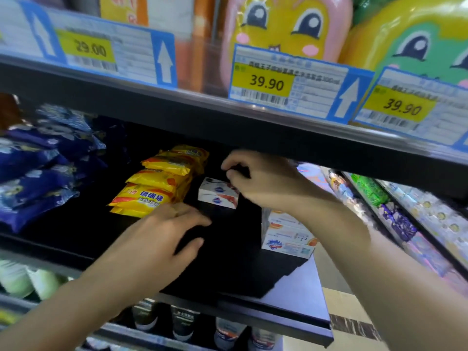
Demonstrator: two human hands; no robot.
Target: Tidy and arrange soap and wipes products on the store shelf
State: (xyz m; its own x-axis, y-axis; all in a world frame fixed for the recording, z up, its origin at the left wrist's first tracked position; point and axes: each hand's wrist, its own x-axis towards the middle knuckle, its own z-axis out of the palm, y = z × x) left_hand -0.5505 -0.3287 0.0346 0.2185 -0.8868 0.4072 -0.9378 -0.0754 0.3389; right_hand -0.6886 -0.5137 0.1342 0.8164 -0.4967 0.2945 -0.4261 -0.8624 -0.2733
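Note:
On the black middle shelf (228, 269) stands a small stack of two white soap boxes (215, 193) with red and blue marks. My right hand (260, 178) reaches over them from the right, fingers curled at the top box's right end. My left hand (162, 231) lies flat and open on the shelf just in front of the boxes, fingers pointing right. A pile of yellow sulfur soap packs (157, 183) sits left of the boxes. Another stack of white soap boxes (286, 234) stands at the shelf's right end. Blue wipes packs (43, 163) are heaped at far left.
The upper shelf edge carries price tags (266, 82) and cartoon bottles (281, 24) above. Bottles (182, 323) stand on the shelf below. A neighbouring rack with coloured packs (395, 219) runs off to the right. Bare black shelf surface lies between the two box stacks.

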